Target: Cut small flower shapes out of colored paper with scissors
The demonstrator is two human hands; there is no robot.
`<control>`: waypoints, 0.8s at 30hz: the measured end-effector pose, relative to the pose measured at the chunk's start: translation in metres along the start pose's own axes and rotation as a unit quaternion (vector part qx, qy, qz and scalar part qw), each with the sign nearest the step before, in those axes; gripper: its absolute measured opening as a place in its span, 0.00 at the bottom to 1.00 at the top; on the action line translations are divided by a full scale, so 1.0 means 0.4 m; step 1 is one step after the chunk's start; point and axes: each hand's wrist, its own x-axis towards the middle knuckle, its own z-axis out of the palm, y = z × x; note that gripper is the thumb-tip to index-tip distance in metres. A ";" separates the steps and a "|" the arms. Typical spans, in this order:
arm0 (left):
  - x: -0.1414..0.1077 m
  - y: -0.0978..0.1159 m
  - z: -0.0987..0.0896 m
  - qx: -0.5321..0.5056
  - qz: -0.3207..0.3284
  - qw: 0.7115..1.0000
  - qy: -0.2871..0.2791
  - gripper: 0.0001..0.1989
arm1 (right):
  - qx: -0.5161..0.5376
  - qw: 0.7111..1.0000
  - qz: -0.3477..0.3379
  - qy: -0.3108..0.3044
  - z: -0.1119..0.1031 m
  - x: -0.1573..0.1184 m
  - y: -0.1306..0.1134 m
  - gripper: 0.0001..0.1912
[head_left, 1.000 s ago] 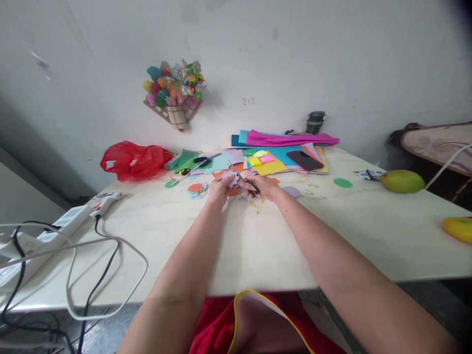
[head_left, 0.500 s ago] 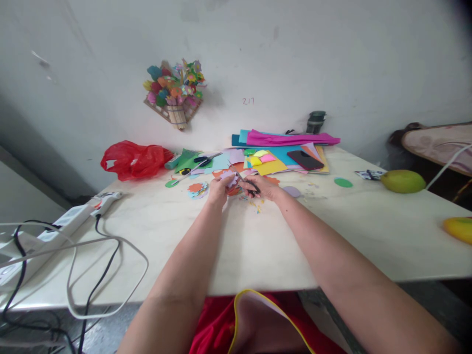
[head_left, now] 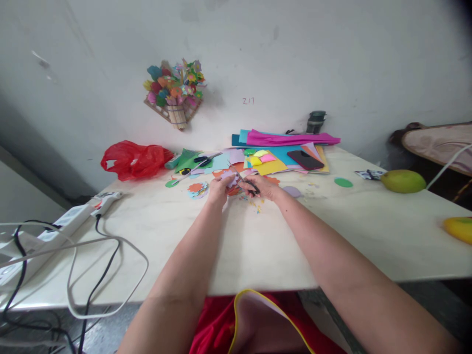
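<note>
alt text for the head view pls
A person's left hand holds a lilac scalloped paper shape, the right hand black-handled scissors, over a pale table. Coloured sheets and a smartphone lie beyond, a red plastic bag at left.

The paper flower (head_left: 231, 180) is lilac, the scissor handles (head_left: 253, 187) black, the bag (head_left: 135, 161) red.

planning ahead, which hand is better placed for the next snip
Probably the right hand: it holds the scissors, blades near the purple cutout, which the left hand grips.
</note>
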 end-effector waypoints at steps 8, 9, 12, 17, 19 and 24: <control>-0.001 0.000 0.001 0.004 0.008 1.000 0.001 0.15 | 0.001 1.000 0.020 0.012 0.006 -0.002 -0.009 0.17; -0.001 0.001 0.001 0.006 0.008 1.000 0.002 0.15 | 0.003 1.000 0.021 0.011 0.007 -0.002 -0.010 0.17; -0.003 0.001 0.001 0.007 0.007 1.000 0.001 0.16 | 0.011 1.000 0.018 0.005 0.007 -0.004 -0.012 0.19; -0.001 0.001 -0.002 0.010 0.006 1.000 0.000 0.15 | 0.019 1.000 0.011 -0.003 0.003 -0.003 -0.006 0.20; 0.000 0.001 -0.002 0.007 0.008 1.000 0.001 0.16 | 0.017 1.000 0.008 -0.003 0.002 -0.001 -0.003 0.20; 0.002 0.000 -0.003 0.009 0.011 1.000 0.003 0.16 | 0.005 1.000 0.004 -0.004 0.000 0.001 0.000 0.19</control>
